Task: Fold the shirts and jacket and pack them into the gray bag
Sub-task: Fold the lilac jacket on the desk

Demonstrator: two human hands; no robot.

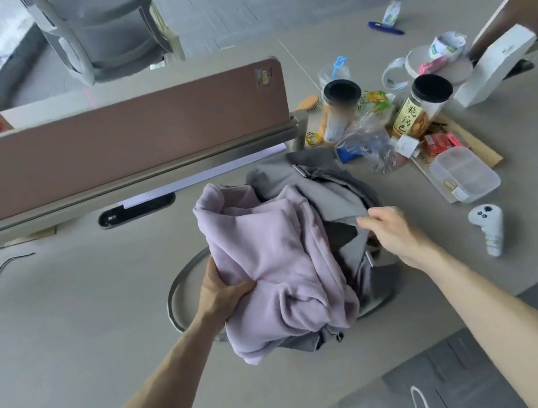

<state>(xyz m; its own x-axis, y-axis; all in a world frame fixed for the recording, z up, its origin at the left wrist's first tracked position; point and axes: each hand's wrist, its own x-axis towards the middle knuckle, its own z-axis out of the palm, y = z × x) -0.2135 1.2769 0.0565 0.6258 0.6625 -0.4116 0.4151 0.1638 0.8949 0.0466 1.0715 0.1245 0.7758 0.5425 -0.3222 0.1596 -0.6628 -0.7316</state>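
Note:
A bundled lilac garment [268, 255] sits over the mouth of the gray bag [328, 192] in the middle of the desk. My left hand [221, 290] grips the garment's lower left side, fingers curled into the fabric. My right hand [389, 232] pinches the bag's gray rim on the right and holds it open; a dark gap of the bag's inside shows beside the garment. The bag's lower part is hidden under the lilac cloth.
A round metal tray rim [175, 286] lies under the bag. Jars [340, 107], snack packets, a clear plastic box [464, 176] and a white controller [489, 231] crowd the right. A brown divider panel [113, 139] stands behind.

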